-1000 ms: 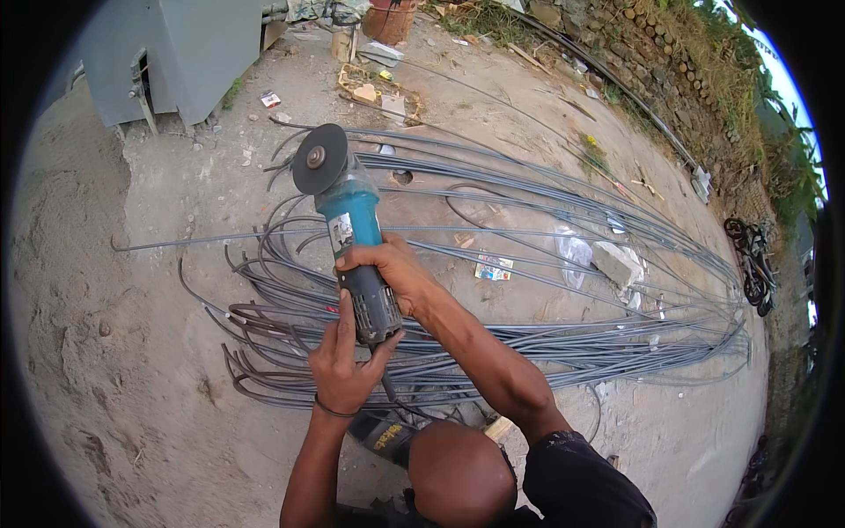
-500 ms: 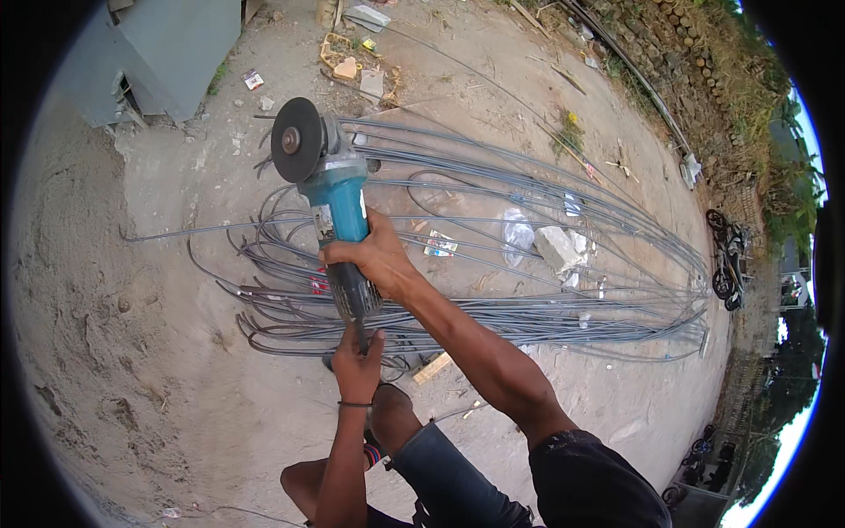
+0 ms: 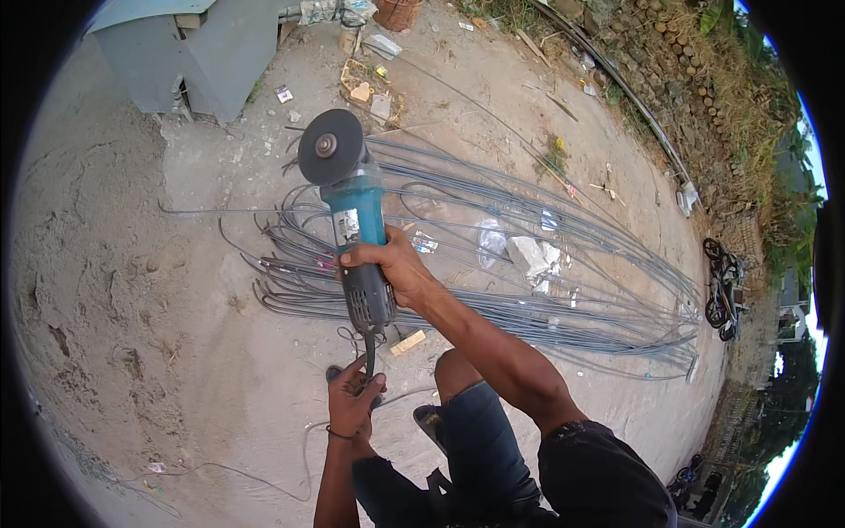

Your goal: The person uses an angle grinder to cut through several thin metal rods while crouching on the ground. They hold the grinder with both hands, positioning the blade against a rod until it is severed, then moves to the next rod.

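An angle grinder (image 3: 359,209) with a teal and black body is in front of me, its dark disc (image 3: 331,146) at the far end. My right hand (image 3: 393,267) wraps round its body from the right. From its near end a black power cord (image 3: 370,355) hangs down. My left hand (image 3: 355,400) pinches this cord just below the grinder. Beyond and below the tool, long steel rebar rods (image 3: 537,312) lie in bundles on the ground, bent round at their left ends. The grinder hides part of them.
A clear plastic bag (image 3: 490,242) and a broken concrete chunk (image 3: 528,258) lie among the rods. A wood block (image 3: 407,343) is near my feet. Grey sheet panels (image 3: 189,62) stand at the far left. Motorbikes (image 3: 723,290) are parked at the right. Sandy ground (image 3: 106,290) spreads leftward.
The grinder and my right hand have shifted slightly right and nearer in view. My left hand has slid lower, showing more cord. My legs have moved and the view has shifted.
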`<state>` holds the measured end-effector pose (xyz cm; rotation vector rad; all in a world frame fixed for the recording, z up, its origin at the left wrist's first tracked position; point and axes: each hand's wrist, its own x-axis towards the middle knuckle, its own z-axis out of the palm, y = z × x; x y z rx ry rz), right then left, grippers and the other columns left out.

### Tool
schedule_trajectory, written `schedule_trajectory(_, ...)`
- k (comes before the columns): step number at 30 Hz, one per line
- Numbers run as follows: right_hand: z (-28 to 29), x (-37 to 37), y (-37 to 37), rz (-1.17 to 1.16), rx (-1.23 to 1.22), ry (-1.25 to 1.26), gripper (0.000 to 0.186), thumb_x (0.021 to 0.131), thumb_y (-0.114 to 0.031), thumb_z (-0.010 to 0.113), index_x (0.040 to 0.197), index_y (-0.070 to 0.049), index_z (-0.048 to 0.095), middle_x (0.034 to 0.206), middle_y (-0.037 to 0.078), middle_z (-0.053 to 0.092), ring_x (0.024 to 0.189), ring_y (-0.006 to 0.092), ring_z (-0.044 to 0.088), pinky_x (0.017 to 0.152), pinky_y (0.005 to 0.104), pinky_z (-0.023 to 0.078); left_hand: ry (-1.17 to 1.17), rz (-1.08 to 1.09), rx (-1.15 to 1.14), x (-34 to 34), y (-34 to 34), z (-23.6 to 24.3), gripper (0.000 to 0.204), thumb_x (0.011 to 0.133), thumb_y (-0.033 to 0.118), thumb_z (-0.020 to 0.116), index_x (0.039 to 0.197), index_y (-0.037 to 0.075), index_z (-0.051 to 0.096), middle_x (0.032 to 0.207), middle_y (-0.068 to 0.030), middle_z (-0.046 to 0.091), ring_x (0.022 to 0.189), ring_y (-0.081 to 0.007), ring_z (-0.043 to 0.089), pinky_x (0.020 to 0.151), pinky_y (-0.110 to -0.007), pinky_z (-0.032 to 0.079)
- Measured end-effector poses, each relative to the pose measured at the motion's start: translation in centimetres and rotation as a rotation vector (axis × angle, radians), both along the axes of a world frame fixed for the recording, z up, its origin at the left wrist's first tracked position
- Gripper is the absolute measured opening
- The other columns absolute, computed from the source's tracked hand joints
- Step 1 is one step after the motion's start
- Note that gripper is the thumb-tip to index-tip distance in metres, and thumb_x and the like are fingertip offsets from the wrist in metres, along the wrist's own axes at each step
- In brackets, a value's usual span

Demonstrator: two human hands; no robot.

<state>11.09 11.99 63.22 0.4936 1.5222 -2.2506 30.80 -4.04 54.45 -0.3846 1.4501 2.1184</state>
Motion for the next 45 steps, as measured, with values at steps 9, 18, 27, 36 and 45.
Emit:
schedule_trajectory(9, 5.9, 1.9, 23.5, 0.017, -0.185, 0.053, 0.060, 0.073, -0.018, 0.066, 0.129, -0.001, 0.051, 0.107, 0.018, 0.063, 0.096, 0.0314, 0.065, 0.088, 0.0467, 0.055, 0.410, -0.059, 0.115, 0.7, 18.0, 3.0, 0.032, 0.100, 0.014, 0.062, 0.129, 0.001, 0.064, 0.107, -0.0134, 0.075, 0.094, -0.0143, 0.070, 0.082, -0.026, 0.054)
schedule_trajectory(18, -4.6, 5.5, 46.9, -0.058, 0.014, -0.112, 0.053, 0.071, -0.011, 0.070, 0.120, 0.002, 0.055, 0.097, 0.019, 0.066, 0.079, 0.0313, 0.069, 0.069, 0.0426, 0.060, -0.077, 0.385, -0.339, 9.9, 38.7, -6.8, 0.033, 0.098, 0.014, 0.066, 0.128, -0.001, 0.064, 0.115, -0.0159, 0.072, 0.111, -0.0135, 0.066, 0.094, -0.029, 0.052)
schedule_trajectory(27, -3.3, 13.6, 54.3, -0.278, -0.156, -0.226, 0.046, 0.084, -0.022, 0.065, 0.123, -0.001, 0.053, 0.099, 0.016, 0.064, 0.086, 0.0287, 0.066, 0.074, 0.0425, 0.059, 0.098, 0.042, -0.588, 12.2, 37.8, -7.9, 0.028, 0.094, 0.016, 0.066, 0.120, 0.004, 0.069, 0.086, -0.0152, 0.074, 0.076, -0.0222, 0.074, 0.067, -0.031, 0.055)
schedule_trajectory(36, 3.6, 14.0, 44.1, -0.092, -0.209, -0.131, 0.057, 0.074, -0.020, 0.067, 0.126, -0.004, 0.050, 0.099, 0.016, 0.063, 0.085, 0.0298, 0.065, 0.076, 0.0449, 0.055, -0.186, 0.352, -0.814, 18.4, 28.1, -5.8, 0.033, 0.092, 0.024, 0.066, 0.118, 0.002, 0.071, 0.097, -0.0230, 0.074, 0.089, -0.0308, 0.075, 0.078, -0.038, 0.059)
schedule_trajectory(45, 7.9, 4.5, 49.4, 0.145, 0.254, -0.004, 0.050, 0.065, -0.009, 0.071, 0.111, 0.003, 0.056, 0.087, 0.017, 0.066, 0.071, 0.0294, 0.069, 0.063, 0.0396, 0.059, -0.011, 0.450, -0.801, 8.7, 34.1, -10.0, 0.031, 0.094, 0.022, 0.066, 0.115, 0.000, 0.070, 0.087, -0.0189, 0.074, 0.084, -0.0282, 0.075, 0.074, -0.035, 0.058)
